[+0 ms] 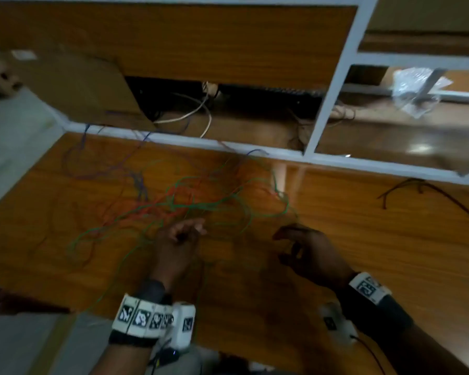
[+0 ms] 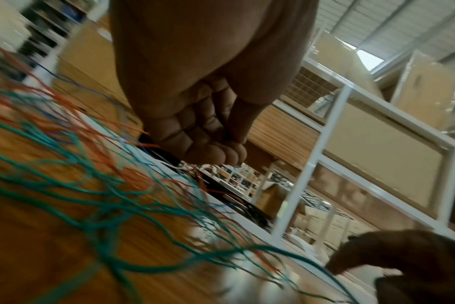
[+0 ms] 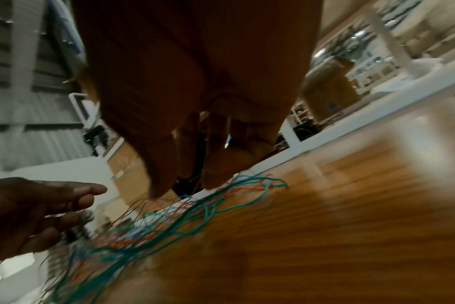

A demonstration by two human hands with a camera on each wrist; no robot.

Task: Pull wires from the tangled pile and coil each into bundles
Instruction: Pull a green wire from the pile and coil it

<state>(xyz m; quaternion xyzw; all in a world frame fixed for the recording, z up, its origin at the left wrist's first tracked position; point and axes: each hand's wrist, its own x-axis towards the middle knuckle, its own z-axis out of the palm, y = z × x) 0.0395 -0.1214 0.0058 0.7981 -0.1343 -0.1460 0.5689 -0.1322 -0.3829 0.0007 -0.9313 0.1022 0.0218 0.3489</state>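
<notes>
While the tangled wires (image 1: 179, 204) sprawl across the wooden table (image 1: 363, 253), both hands hover near them.
Left hand (image 1: 178, 244), fingers loosely curled, meets the tangle's near edge; whether it grips a strand is unclear. Right hand (image 1: 309, 253), relaxed, holds nothing.

The wire pile (image 1: 173, 201) lies on the table (image 1: 363, 253), left of centre. The left hand (image 1: 178, 247) is at its near edge, the right hand (image 1: 312, 255) to its right. A frame (image 1: 333, 85) stands behind the table; a loose cable (image 1: 428, 190) lies far right.
</notes>
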